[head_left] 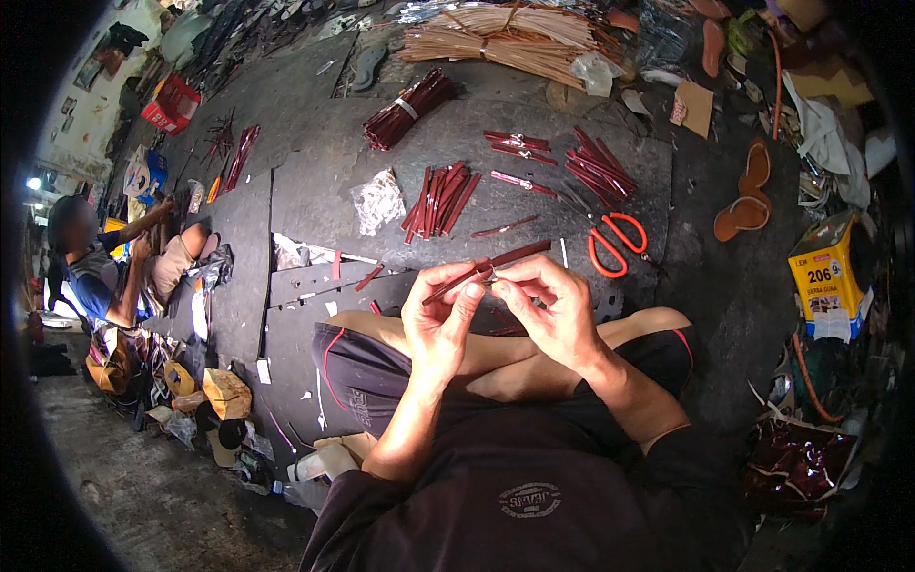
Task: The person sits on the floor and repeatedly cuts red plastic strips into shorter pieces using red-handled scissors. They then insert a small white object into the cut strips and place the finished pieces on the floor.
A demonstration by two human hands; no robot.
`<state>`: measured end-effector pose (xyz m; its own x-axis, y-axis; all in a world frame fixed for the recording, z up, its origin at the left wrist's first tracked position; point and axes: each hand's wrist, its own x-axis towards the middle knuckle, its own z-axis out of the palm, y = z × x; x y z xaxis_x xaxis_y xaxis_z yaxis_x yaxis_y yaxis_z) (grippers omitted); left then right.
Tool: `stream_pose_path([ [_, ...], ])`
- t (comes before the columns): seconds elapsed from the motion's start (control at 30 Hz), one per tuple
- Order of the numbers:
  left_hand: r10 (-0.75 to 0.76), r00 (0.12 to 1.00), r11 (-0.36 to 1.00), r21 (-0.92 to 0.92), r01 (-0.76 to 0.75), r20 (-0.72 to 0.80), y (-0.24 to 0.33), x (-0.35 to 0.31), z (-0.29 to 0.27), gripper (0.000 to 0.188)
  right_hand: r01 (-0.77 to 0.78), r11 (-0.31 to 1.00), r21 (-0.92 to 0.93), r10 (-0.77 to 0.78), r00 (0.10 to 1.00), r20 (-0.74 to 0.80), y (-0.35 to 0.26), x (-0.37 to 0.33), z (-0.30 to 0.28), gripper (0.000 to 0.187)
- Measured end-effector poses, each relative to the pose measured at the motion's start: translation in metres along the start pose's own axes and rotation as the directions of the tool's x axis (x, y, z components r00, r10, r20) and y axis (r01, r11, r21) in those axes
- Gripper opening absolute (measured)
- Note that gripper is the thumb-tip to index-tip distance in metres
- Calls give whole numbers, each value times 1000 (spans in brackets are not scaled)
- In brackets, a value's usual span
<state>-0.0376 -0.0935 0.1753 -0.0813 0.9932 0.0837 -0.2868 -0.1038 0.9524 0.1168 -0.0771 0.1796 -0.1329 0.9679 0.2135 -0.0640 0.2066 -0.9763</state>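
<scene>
Above my crossed legs, my left hand [440, 319] pinches a dark red strip [520, 253] between thumb and fingers. My right hand [553, 310] meets it there, its thumb and fingertips closed on the same strip near the middle. Something small and shiny may be between the fingertips, too small to make out. Just beyond my hands lies a single dark red strip [503, 227]. A loose pile of cut strips [441, 200] sits farther left. Scissors with orange handles [620, 245] rest to the right of my right hand.
Strips with metal buckles [522, 183] lie mid-mat beside another strip pile [600, 167]. A small clear bag [378, 202], a tied red bundle [408, 110] and long tan strips [500, 43] are beyond. Brown sandals [743, 214] and a yellow box [825, 276] stand right; another person [124, 257] sits left.
</scene>
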Motion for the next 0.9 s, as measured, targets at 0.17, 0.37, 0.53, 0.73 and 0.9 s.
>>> stream_pose_path([
  [0.17,-13,998,1000,-3,14,66,4,4,-3,27,-169,965,202,150,983,108,0,4,-10,13],
  [0.37,-110,988,992,-51,116,109,3,6,-6,30,-191,970,154,173,978,120,0,4,-9,14],
  [0.53,-118,988,991,-47,123,97,1,5,-11,31,266,807,-528,-219,964,152,-15,16,-18,24],
  [0.73,-160,977,983,-64,170,138,5,4,-8,30,182,905,-384,-95,968,234,-13,16,-27,25],
  [0.9,-245,964,970,40,242,106,13,6,-5,30,186,890,-417,-115,975,191,-15,12,-25,22],
])
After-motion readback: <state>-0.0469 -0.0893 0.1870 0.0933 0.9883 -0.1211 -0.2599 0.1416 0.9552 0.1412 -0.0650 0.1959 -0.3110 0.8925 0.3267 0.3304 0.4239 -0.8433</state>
